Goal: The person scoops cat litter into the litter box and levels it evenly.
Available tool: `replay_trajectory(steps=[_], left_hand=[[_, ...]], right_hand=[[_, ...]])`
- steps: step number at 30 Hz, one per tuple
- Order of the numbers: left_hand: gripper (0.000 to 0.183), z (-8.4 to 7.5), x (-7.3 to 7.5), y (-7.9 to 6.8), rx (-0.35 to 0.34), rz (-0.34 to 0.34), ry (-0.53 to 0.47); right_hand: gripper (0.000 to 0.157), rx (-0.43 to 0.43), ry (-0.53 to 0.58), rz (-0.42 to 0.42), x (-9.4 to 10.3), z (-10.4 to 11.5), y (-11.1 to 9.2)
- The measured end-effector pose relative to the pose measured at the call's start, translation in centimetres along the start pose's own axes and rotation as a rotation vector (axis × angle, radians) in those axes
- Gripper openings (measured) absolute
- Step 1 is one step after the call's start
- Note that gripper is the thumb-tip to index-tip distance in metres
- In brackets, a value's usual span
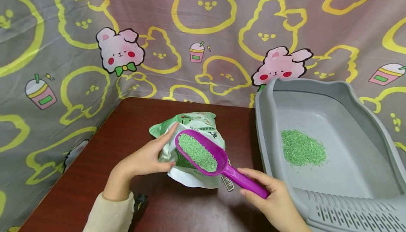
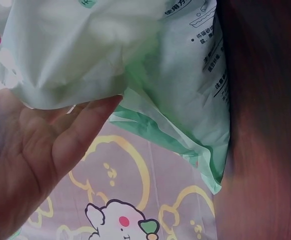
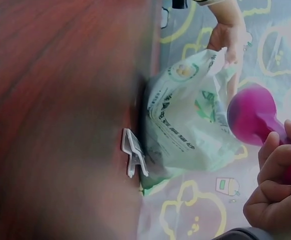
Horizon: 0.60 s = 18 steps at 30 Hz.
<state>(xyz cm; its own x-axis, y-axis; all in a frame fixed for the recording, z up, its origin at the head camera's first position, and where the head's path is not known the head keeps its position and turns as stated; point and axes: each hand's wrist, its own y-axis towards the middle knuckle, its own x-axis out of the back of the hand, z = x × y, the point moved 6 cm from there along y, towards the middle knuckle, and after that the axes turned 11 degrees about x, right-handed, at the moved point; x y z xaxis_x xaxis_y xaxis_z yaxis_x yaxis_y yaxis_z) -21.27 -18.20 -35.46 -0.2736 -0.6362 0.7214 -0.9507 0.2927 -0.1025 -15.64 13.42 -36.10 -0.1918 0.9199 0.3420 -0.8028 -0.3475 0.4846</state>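
Note:
A purple scoop (image 1: 222, 151), heaped with green pellets (image 1: 197, 152), is held by its handle in my right hand (image 1: 276, 196). The scoop is over the mouth of a green and white bag (image 1: 196, 181), its bowl tilted slightly. More green pellets show inside the bag beneath the scoop. At the left of the bag's mouth, my left hand (image 1: 139, 159) holds the rim, thumb and forefinger spread along it. In the left wrist view the fingers (image 2: 80, 135) of that hand lie against the bag's edge and are partly hidden by it. From the right wrist, the scoop's purple underside (image 3: 253, 115) appears.
A grey litter tray (image 1: 264, 129) stands at the right, with a pile of green pellets (image 1: 302, 149) on its floor. Beside the bag lies a pale clip (image 3: 133, 152) on the dark wooden table (image 1: 133, 119). Patterned cloth (image 1: 222, 45) hangs behind and at the left.

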Motion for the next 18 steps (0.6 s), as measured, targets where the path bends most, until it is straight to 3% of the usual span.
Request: replay_trajectory(steps=[6,18], left_hand=[[0.112,-0.1,0.1,0.0,-0.003,-0.006,0.018],[0.111,-0.3,0.1,0.0,-0.021,-0.024,0.047]], right_hand=[[0.049,0.062,-0.035,-0.04,0.7,0.3,0.2],[0.047,-0.008,-0.053,-0.049,1.7,0.5,0.0]])
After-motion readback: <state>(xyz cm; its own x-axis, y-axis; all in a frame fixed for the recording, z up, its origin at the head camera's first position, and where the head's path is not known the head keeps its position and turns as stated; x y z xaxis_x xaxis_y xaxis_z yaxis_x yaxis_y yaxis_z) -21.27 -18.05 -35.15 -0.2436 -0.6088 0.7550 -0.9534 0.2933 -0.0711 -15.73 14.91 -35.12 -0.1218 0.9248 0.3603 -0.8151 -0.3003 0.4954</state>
